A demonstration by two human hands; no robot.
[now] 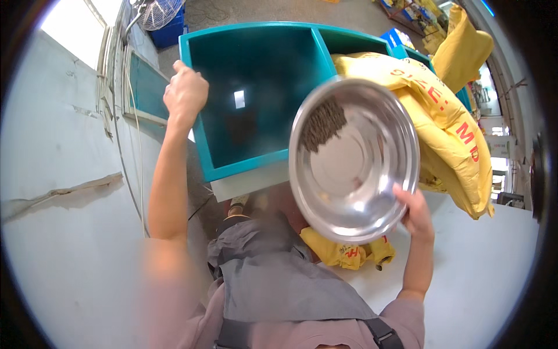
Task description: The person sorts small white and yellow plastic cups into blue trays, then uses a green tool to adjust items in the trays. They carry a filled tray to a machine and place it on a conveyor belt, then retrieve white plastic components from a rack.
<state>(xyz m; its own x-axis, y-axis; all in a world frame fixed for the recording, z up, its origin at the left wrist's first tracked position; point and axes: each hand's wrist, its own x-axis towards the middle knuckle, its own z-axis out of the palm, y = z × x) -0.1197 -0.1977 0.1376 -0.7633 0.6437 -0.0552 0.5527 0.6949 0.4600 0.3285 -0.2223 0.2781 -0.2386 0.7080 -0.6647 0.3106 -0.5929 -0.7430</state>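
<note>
My right hand (414, 210) grips the lower rim of a large shiny steel bowl (360, 174), held tilted up in front of me. A patch of dark brown pellets (322, 125) clings to the bowl's upper left inside. My left hand (185, 90) is stretched out and rests closed over the left rim of a teal bin (256, 93) with a deep dark inside. The bowl's upper edge overlaps the bin's right front corner.
A big yellow sack (447, 122) leans over the bin's right compartment, and a smaller yellow bag (349, 253) lies below the bowl. A white wall (64, 192) runs along the left. A fan (160, 13) and blue crate stand at the top left.
</note>
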